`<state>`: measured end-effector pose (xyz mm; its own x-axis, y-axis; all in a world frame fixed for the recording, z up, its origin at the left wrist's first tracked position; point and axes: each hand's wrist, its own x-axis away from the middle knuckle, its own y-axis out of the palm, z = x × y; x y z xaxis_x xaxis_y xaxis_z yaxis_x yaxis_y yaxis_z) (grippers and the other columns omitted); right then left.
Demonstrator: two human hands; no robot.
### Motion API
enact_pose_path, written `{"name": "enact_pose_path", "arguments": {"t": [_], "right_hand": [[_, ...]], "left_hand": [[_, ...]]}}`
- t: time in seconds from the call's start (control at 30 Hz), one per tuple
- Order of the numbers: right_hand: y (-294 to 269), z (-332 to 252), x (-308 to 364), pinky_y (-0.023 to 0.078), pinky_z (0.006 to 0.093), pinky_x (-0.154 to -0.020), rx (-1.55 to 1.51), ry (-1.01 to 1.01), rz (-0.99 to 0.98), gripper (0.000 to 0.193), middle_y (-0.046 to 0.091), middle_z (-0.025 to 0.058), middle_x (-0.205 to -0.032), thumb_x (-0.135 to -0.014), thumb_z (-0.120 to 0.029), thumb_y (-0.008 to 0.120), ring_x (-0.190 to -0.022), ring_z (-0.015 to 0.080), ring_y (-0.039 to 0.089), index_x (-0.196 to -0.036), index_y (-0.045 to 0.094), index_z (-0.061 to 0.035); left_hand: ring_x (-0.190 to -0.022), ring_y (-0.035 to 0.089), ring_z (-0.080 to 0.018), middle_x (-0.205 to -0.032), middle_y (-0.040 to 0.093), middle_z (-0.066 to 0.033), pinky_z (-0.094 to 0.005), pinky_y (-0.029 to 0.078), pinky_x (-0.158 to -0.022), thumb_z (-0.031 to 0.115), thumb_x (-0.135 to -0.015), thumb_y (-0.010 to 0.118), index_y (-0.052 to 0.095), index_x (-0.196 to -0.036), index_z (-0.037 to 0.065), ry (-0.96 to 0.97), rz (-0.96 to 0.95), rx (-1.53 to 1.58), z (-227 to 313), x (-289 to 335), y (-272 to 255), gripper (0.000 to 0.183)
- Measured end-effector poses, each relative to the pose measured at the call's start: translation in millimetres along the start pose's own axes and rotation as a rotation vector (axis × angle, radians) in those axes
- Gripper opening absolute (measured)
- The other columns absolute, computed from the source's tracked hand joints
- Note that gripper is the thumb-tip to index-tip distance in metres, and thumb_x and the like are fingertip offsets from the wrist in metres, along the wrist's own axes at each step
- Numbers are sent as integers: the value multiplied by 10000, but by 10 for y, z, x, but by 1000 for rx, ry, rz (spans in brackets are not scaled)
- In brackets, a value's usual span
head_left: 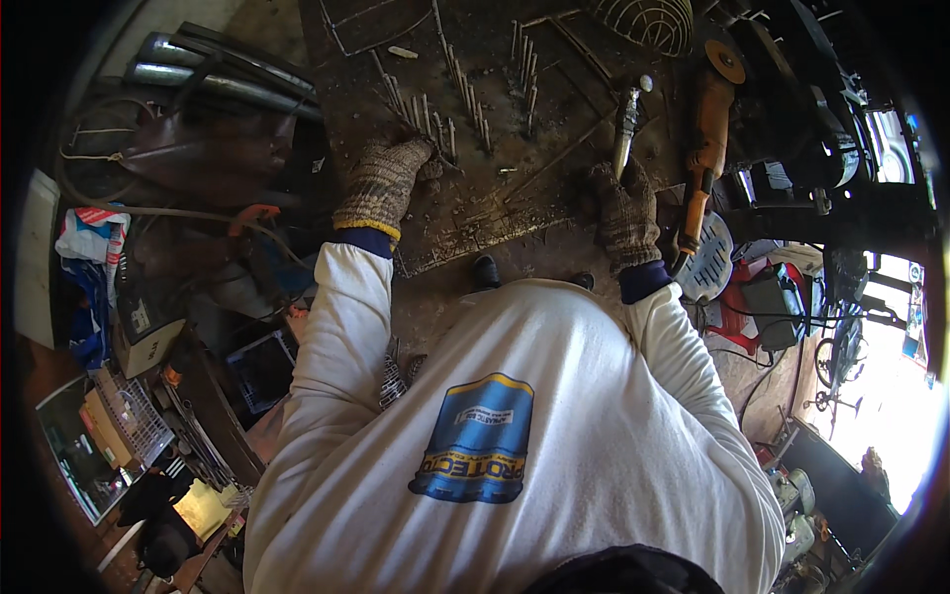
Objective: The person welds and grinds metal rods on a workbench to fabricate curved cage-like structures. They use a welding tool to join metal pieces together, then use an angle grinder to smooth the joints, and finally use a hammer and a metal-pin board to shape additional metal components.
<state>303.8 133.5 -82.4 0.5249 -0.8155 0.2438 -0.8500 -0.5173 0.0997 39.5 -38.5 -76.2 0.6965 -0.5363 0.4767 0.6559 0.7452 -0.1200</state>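
My left hand (pixel 381 188), in a knitted brown glove, rests at the near left of a dark metal work table (pixel 534 198). Its fingers are curled beside a row of upright metal pegs (pixel 421 116); whatever they grip is hidden. My right hand (pixel 625 218), gloved alike, closes around the lower end of a silver metal tool with a round knob (pixel 626 129). The tool points away from me over the table. More pegs (pixel 470 99) stand in rows ahead, and thin rods (pixel 559 158) lie across the surface.
An orange angle grinder (pixel 706 139) lies right of my right hand. At the far edge sits a round wire grille (pixel 648 22). Metal pipes (pixel 223 84) are stacked at left, near a looping hose (pixel 168 210). A red and grey case (pixel 767 302) is at right.
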Motion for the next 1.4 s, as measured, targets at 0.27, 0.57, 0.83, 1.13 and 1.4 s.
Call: {"name": "enact_pose_path", "arguments": {"t": [0.27,0.57,0.83,1.13,1.4], "right_hand": [[12,17,-4,479,291,-504,5,-31,5,193,641,34,-803,-948,-138,683,-589,118,584,-1080,591,-32],[27,37,-15,473,301,-466,-19,2,-7,211,643,37,-801,-954,-165,680,-559,127,579,-1094,590,-35],[-14,123,-72,470,286,-495,27,8,16,248,643,20,-813,-955,-180,683,-588,114,574,-1140,595,-41],[-65,165,-99,487,273,-553,-4,29,-8,262,662,23,-875,-960,-182,680,-650,105,592,-1166,599,-42],[23,91,-52,497,281,-547,-73,10,22,243,641,23,-840,-959,-137,667,-643,112,591,-1174,591,-53]], "left_hand": [[-685,680,-178,-925,725,-65,-331,565,-544,166,-918,713,685,-1140,69,85,93,-189,-260,-241,-54,244],[-745,727,-192,-914,721,-67,-335,614,-572,176,-923,711,683,-1089,69,146,69,43,-111,-3,6,200],[-710,716,-184,-898,724,-59,-337,593,-549,188,-931,707,689,-1071,72,105,87,-17,-222,-137,-20,183],[-719,712,-174,-890,713,-52,-326,588,-555,180,-934,695,668,-1082,89,93,96,-3,-171,-118,27,176],[-795,715,-176,-977,725,-57,-321,576,-657,229,-929,698,663,-1143,76,92,70,-136,-140,-120,10,266]]}}
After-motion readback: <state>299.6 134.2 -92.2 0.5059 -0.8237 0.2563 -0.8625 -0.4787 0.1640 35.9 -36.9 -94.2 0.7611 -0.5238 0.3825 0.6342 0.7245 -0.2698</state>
